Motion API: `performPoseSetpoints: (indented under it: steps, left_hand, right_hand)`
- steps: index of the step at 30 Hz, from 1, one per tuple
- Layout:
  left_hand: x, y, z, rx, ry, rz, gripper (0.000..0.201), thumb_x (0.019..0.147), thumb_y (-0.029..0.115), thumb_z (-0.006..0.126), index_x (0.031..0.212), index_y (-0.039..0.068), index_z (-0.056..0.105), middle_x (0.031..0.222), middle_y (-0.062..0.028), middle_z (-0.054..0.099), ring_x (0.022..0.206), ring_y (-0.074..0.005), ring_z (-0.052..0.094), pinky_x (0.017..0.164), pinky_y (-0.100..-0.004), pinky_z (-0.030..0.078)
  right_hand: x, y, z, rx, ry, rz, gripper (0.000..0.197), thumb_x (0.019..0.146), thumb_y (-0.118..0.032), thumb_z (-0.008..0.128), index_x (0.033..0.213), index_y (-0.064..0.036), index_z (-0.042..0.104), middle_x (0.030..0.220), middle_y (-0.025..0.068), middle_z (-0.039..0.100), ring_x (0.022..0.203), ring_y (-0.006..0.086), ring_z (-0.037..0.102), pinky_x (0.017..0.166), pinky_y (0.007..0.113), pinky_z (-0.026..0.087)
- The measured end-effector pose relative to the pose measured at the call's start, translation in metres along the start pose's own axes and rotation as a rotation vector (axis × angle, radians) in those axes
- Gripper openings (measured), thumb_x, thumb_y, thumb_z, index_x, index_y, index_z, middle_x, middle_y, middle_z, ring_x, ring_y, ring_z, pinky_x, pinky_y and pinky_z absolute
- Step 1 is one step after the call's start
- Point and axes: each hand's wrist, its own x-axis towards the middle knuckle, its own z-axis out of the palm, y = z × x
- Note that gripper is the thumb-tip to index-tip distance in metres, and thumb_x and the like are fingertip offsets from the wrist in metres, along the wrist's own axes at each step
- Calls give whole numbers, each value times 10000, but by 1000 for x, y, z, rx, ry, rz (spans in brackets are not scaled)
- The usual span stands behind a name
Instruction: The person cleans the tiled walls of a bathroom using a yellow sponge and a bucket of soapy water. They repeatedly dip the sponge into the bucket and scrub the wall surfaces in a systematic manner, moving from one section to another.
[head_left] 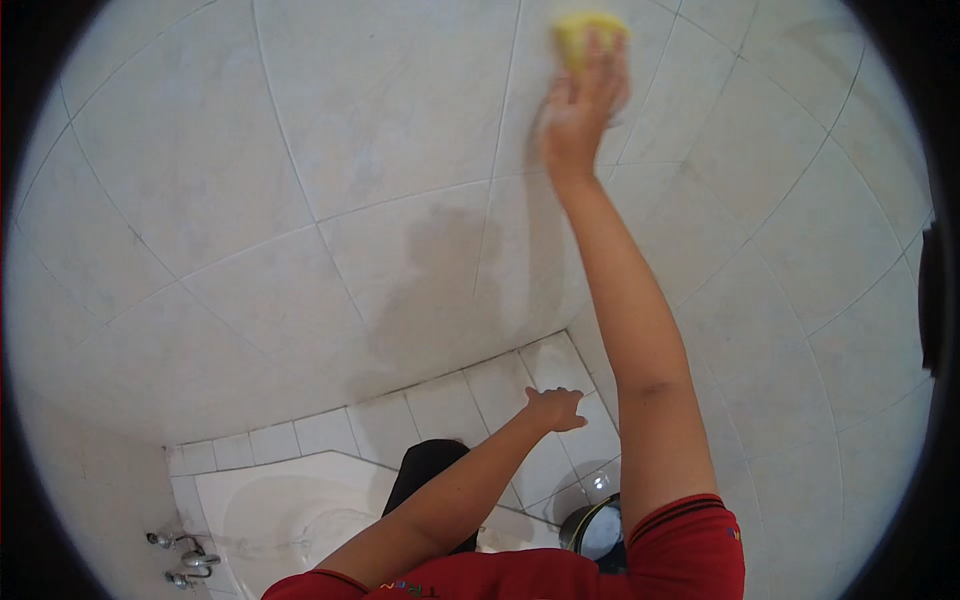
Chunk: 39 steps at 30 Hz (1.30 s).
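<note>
High up on the tiled wall (400, 90), my right hand (588, 105) presses a yellow sponge (590, 30) flat against the tiles. The fingers lie over the sponge and are a little blurred. My right arm is stretched out far ahead. Lower down, my left hand (556, 409) reaches out above the white tiled ledge (440, 410) near the corner, its fingers spread and nothing in them. Whether it touches the ledge, I cannot tell.
A white bathtub (290, 490) lies at the lower left, with a metal mixer tap (195, 562) on the wall beside it. A dark bucket (595, 530) stands near my right sleeve. A second tiled wall (790, 330) rises on the right. My dark-clad knee (428, 465) is beside the tub.
</note>
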Motion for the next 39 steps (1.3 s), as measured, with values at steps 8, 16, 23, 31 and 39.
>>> performPoseSetpoints:
  steps: [8, 16, 23, 31, 39]
  left_hand:
    - [-22, -14, -2, 53, 38, -65, 519, 778, 431, 602, 1196, 133, 527, 1203, -109, 557, 1115, -290, 534, 900, -686, 266]
    - [-27, -21, 0, 113, -44, -129, 562, 792, 445, 595, 1252, 139, 491, 1226, -107, 549, 1131, -286, 528, 920, -674, 266]
    - [-20, -17, 4, 106, -54, -95, 586, 807, 456, 577, 1292, 152, 456, 1256, -113, 525, 1158, -300, 507, 943, -669, 256]
    - [-8, -3, 5, 181, -134, -52, 592, 815, 467, 570, 1305, 160, 442, 1268, -112, 513, 1162, -316, 500, 958, -675, 245]
    - [0, -18, -1, 187, -150, -91, 610, 820, 474, 562, 1324, 158, 424, 1274, -116, 511, 1167, -326, 496, 957, -672, 254]
  right_hand:
    - [-161, 26, -34, -87, -482, -414, 494, 842, -127, 549, 1320, -229, 477, 1442, 127, 329, 1333, 328, 260, 1048, 549, 144]
    - [-146, 46, -34, -42, -122, 257, 661, 836, -105, 540, 1436, -107, 262, 1490, 231, 125, 1364, 377, 175, 1077, 479, 155]
    - [-124, 60, -49, -101, -358, -35, 699, 781, -33, 514, 1429, -116, 263, 1492, 181, 168, 1326, 374, 240, 1083, 490, 159]
    - [-253, 174, -60, -12, 289, 1164, 691, 776, 45, 479, 1417, -68, 247, 1441, 155, 280, 1315, 302, 300, 1098, 359, 226]
    - [-85, 133, -46, 65, 58, 508, 668, 796, 23, 498, 1413, -18, 246, 1454, 222, 240, 1376, 368, 154, 1112, 426, 142]
